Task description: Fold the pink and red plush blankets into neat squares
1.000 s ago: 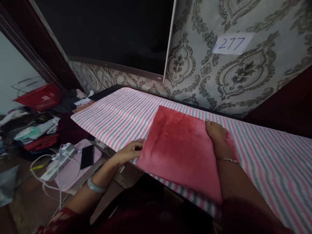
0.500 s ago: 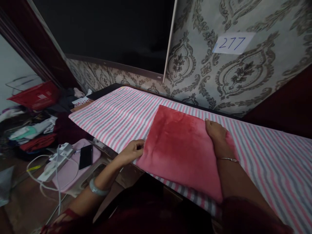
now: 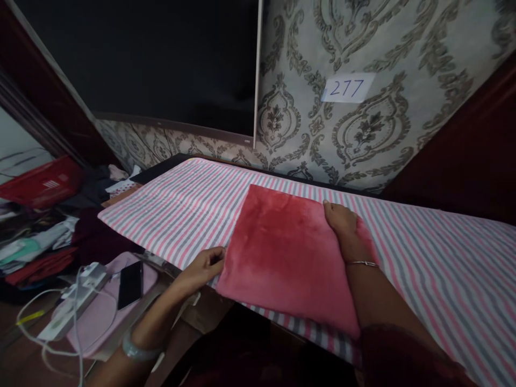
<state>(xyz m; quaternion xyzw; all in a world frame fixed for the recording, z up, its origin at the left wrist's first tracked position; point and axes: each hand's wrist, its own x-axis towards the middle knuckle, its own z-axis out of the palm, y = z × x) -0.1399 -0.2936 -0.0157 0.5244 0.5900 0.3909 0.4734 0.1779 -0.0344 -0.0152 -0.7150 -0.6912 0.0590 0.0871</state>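
Note:
A red plush cloth (image 3: 282, 252), folded into a rough square and paler pink along its front and right side, lies on a striped sheet (image 3: 173, 199). My left hand (image 3: 205, 266) is at the cloth's left edge, with thumb and fingers closed on it near the front corner. On the far right edge, my right hand (image 3: 341, 219) grips the fold, its thumb on top and its fingers partly hidden. A further piece of red cloth shows to the right, beyond that wrist. The cloth's front edge reaches the table's near side.
On the left, a power strip (image 3: 74, 303) with white cables and a black phone (image 3: 131, 285) rest on a pink surface (image 3: 151, 274). Heaped clothes (image 3: 44, 244) and a red basket (image 3: 42, 183) are farther back. A large dark screen (image 3: 161, 59) stands behind the table.
My view has shifted, so the scene sits slightly lower and farther left. Both hands keep the same places on the cloth, which looks unchanged.

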